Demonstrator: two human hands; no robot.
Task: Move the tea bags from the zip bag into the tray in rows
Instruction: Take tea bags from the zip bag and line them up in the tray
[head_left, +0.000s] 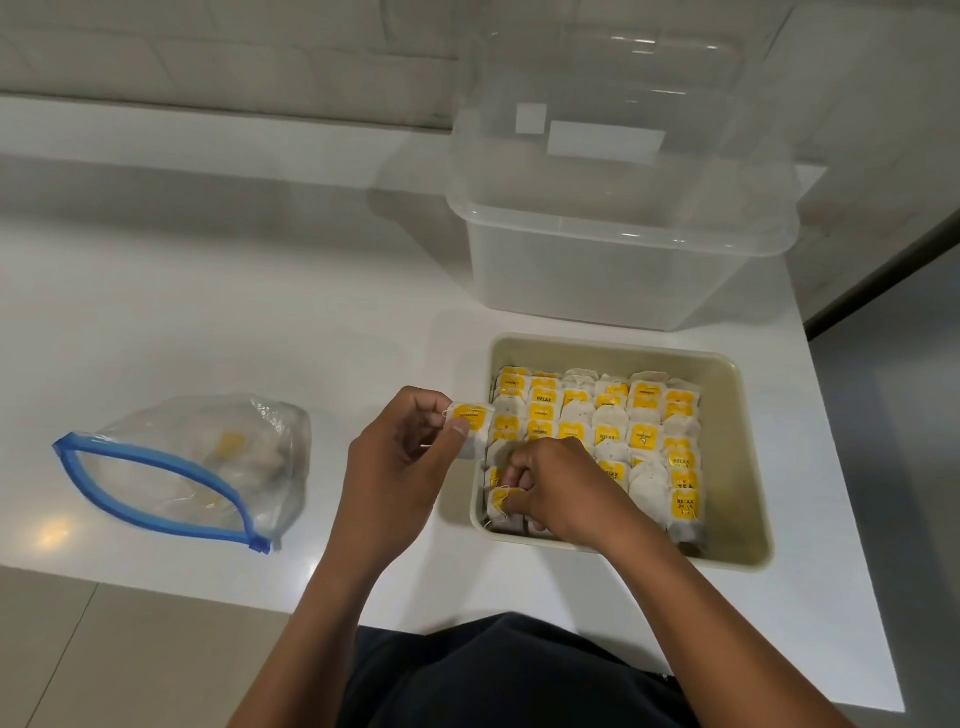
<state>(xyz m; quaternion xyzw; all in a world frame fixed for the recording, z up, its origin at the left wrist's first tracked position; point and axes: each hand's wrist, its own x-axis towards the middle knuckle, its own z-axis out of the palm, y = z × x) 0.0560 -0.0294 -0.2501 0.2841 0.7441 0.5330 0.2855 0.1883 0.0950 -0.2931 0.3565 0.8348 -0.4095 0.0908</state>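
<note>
**Two hands at the tray's left edge, one tea bag waiting to go in**

Dark clothing fills the bottom of the frame, and both forearms reach up from it toward the centre. The right hand (558, 486) is lowest, inside the tray (748, 540) at its lower-left corner, fingers curled and pinching a tea bag (503, 506) that sits at the near end of the leftmost row. The left hand (400, 457) hovers just left of the tray's rim, thumb and fingers gripping a second bag (471, 427) with its yellow tag facing up (long axis running roughly up-down in the frame). That held bag lies just beside the left row, so I judge the next placement is a short move rightward and down. Rows of bags (613, 421) already cover most of the tray. At left of the frame, well apart on the desk (208, 291), lies the zip bag (208, 467), open, a few bags inside. A clear tub (623, 244) stands above the tray.
</note>
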